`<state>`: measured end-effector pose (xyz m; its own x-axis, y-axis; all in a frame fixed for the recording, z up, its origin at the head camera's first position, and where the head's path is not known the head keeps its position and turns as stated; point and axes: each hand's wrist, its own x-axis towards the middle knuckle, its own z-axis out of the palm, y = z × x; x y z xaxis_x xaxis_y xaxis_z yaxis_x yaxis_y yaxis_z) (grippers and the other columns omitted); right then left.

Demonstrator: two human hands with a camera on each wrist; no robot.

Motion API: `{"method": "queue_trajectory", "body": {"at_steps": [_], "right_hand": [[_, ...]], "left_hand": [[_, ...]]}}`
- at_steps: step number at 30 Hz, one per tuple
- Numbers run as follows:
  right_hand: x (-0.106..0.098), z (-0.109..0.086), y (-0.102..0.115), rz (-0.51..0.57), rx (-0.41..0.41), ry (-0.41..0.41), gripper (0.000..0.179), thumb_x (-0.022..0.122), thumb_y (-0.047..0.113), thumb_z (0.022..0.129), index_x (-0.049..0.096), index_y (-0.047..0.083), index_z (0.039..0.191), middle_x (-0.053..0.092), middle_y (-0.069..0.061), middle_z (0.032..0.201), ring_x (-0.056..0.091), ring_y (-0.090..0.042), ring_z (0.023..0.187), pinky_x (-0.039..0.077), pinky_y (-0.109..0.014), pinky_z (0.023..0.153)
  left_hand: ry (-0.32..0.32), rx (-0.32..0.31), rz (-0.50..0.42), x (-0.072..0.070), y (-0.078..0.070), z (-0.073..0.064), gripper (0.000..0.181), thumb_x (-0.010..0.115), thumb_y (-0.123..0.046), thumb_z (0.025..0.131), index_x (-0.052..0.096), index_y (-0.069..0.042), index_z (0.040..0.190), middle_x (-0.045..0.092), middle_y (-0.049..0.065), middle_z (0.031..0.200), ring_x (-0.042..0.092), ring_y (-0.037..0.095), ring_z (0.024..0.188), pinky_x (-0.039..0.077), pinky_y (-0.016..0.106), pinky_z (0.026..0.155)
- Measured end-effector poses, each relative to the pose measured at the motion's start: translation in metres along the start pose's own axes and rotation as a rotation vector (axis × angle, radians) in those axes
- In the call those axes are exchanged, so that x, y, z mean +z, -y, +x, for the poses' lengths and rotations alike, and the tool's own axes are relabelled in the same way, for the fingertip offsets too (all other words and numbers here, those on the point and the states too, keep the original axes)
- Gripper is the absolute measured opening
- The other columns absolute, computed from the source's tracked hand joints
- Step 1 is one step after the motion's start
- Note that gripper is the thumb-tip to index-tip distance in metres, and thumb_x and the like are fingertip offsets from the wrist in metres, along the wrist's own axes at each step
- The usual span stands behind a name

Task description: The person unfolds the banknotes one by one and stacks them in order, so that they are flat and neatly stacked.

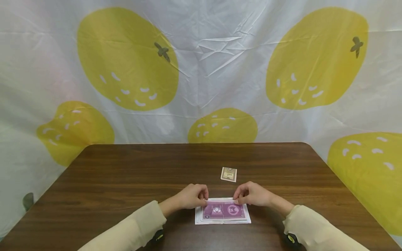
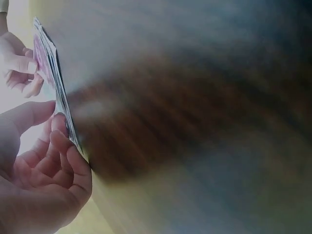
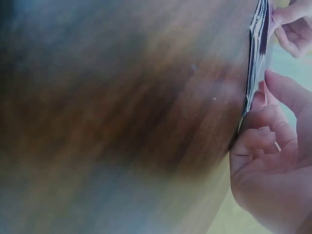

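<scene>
A purple play-money banknote [image 1: 224, 211] with pale printing and a small number 5 lies on top of a stack of white-edged notes [image 1: 198, 221]. My left hand [image 1: 194, 196] pinches the stack near its far left corner, thumb on top. At the far right corner my right hand [image 1: 255, 195] does the same. In the left wrist view the layered edge of the notes [image 2: 62, 92] runs between the thumb and curled fingers of my left hand [image 2: 44, 165]. The right wrist view shows the right hand [image 3: 278, 161] at the stack's edge [image 3: 253, 63]. How many notes each hand grips cannot be told.
A small tan-brown note or card [image 1: 229, 174] lies flat on the dark wooden table [image 1: 132, 174], just beyond the stack. Behind the table's far edge hangs a white curtain [image 1: 216, 69] with large yellow fruit prints.
</scene>
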<state>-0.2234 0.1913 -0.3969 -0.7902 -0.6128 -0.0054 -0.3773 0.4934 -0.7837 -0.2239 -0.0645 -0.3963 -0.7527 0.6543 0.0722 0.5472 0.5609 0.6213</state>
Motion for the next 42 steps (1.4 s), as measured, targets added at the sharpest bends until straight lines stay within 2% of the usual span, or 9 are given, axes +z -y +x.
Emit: {"method": "queue_trajectory", "body": {"at_steps": [7, 13, 16, 20, 23, 27, 35, 42], "right_hand": [[0.001, -0.001, 0.000, -0.101, -0.047, -0.020, 0.007, 0.070, 0.012, 0.074, 0.063, 0.009, 0.075, 0.052, 0.006, 0.063, 0.046, -0.005, 0.060, 0.037, -0.021, 0.055], [-0.001, -0.001, 0.000, -0.105, -0.083, -0.027, 0.008, 0.070, 0.014, 0.073, 0.063, 0.010, 0.074, 0.052, 0.008, 0.064, 0.047, -0.006, 0.062, 0.038, -0.023, 0.057], [-0.005, -0.001, 0.001, -0.093, -0.073, -0.043, 0.007, 0.068, 0.013, 0.074, 0.064, 0.009, 0.077, 0.054, 0.006, 0.066, 0.049, -0.007, 0.064, 0.039, -0.023, 0.059], [-0.016, 0.002, 0.001, -0.059, -0.009, -0.085, 0.010, 0.066, 0.016, 0.078, 0.063, 0.008, 0.082, 0.056, 0.003, 0.069, 0.048, -0.009, 0.060, 0.041, -0.024, 0.053], [-0.025, 0.005, -0.003, -0.020, 0.045, -0.121, 0.015, 0.065, 0.018, 0.079, 0.062, 0.006, 0.086, 0.057, 0.000, 0.073, 0.047, -0.012, 0.058, 0.041, -0.025, 0.047], [-0.035, 0.012, -0.012, 0.038, 0.081, -0.172, 0.019, 0.064, 0.017, 0.080, 0.062, 0.001, 0.090, 0.057, -0.004, 0.074, 0.047, -0.015, 0.056, 0.041, -0.026, 0.047], [-0.045, 0.027, -0.023, 0.085, 0.166, -0.244, 0.025, 0.064, 0.016, 0.080, 0.060, -0.001, 0.098, 0.056, -0.004, 0.074, 0.047, -0.014, 0.052, 0.033, -0.023, 0.040], [-0.049, 0.039, -0.031, 0.083, 0.227, -0.258, 0.034, 0.064, 0.014, 0.079, 0.056, -0.003, 0.107, 0.057, -0.005, 0.081, 0.048, -0.014, 0.056, 0.033, -0.024, 0.041]], "left_hand": [[-0.010, 0.002, 0.048, 0.001, -0.003, -0.002, 0.014, 0.067, -0.007, 0.068, 0.053, -0.007, 0.071, 0.042, -0.009, 0.054, 0.037, 0.002, 0.049, 0.030, 0.019, 0.045], [-0.020, -0.007, 0.043, 0.001, -0.002, -0.002, 0.015, 0.067, -0.008, 0.070, 0.052, -0.008, 0.073, 0.043, -0.008, 0.054, 0.038, 0.002, 0.048, 0.031, 0.019, 0.045], [-0.056, 0.000, 0.031, -0.002, -0.001, -0.001, 0.015, 0.066, -0.008, 0.072, 0.052, -0.008, 0.075, 0.044, -0.008, 0.055, 0.039, 0.002, 0.048, 0.032, 0.019, 0.045], [-0.127, 0.011, 0.005, -0.007, 0.001, 0.004, 0.013, 0.064, -0.008, 0.075, 0.052, -0.007, 0.080, 0.047, -0.007, 0.058, 0.041, 0.003, 0.050, 0.034, 0.021, 0.047], [-0.168, 0.007, -0.025, -0.011, 0.003, 0.010, 0.013, 0.063, -0.009, 0.077, 0.053, -0.005, 0.085, 0.049, -0.005, 0.060, 0.043, 0.004, 0.049, 0.037, 0.022, 0.048], [-0.203, 0.001, -0.038, -0.014, 0.007, 0.022, 0.015, 0.063, -0.009, 0.078, 0.055, -0.004, 0.090, 0.053, -0.004, 0.063, 0.045, 0.005, 0.050, 0.039, 0.022, 0.050], [-0.202, -0.030, -0.012, -0.017, 0.008, 0.048, 0.021, 0.063, -0.011, 0.079, 0.057, -0.001, 0.096, 0.056, -0.002, 0.068, 0.048, 0.007, 0.055, 0.040, 0.023, 0.057], [-0.191, -0.055, 0.062, -0.018, 0.011, 0.065, 0.024, 0.064, -0.011, 0.079, 0.057, -0.001, 0.099, 0.058, 0.000, 0.071, 0.053, 0.014, 0.065, 0.041, 0.027, 0.064]]}}
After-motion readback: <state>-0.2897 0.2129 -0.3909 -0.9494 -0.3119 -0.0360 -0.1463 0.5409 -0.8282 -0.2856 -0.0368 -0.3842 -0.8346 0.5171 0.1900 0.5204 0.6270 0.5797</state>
